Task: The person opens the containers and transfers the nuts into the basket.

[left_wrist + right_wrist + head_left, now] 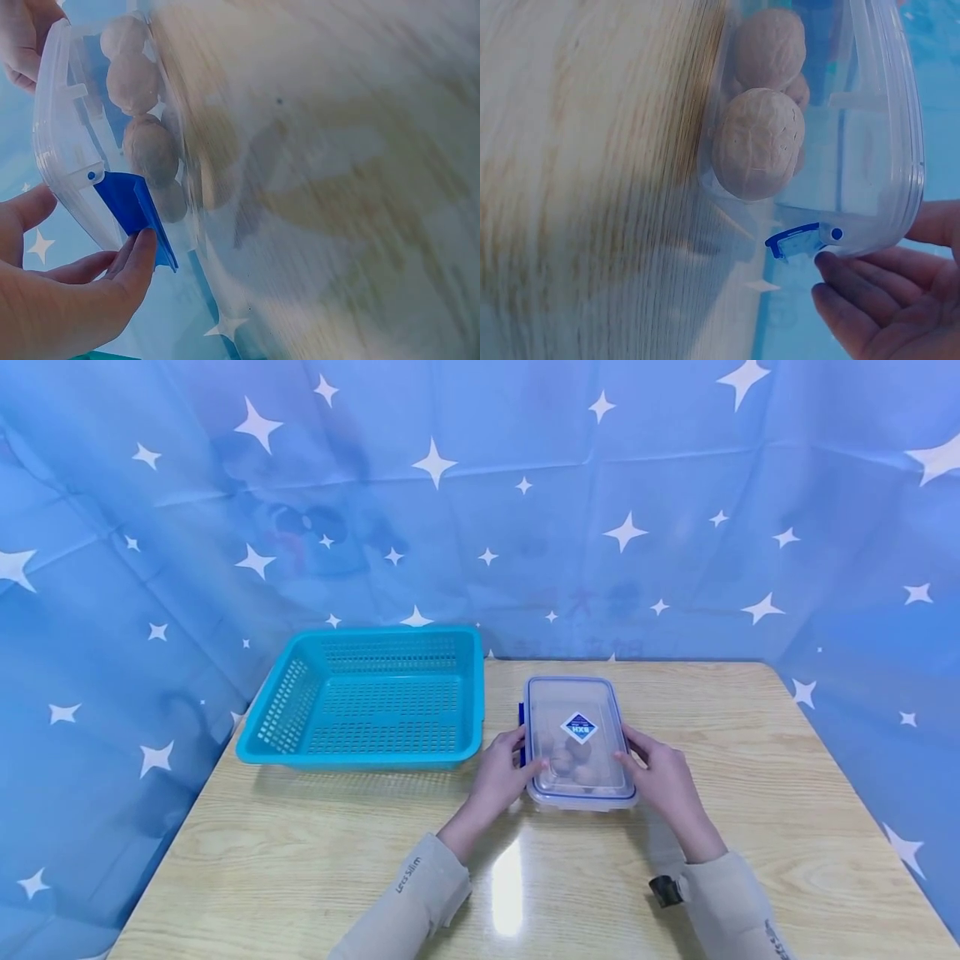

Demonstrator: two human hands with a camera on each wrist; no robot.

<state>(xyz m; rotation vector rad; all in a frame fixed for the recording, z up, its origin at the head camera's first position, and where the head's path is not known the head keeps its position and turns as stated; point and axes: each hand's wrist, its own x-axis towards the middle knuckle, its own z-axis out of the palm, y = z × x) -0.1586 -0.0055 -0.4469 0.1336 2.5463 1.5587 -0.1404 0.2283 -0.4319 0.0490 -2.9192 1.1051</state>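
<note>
A star-patterned blue curtain (540, 527) backs the wooden table (360, 860). The perforated turquoise basket (360, 761) stands left of, and apart from, the clear container (555, 693), which lies on the table with its blue-sealed lid covering it. The left hand (497, 775) and right hand (665, 777) grip its opposite sides, thumbs at the lid. Wrinkled tan walnuts (759, 142), dim through the lid overhead, show distinctly in both wrist views. These also reveal the left latch (131, 199) and right latch (799, 236) swung outward.
</note>
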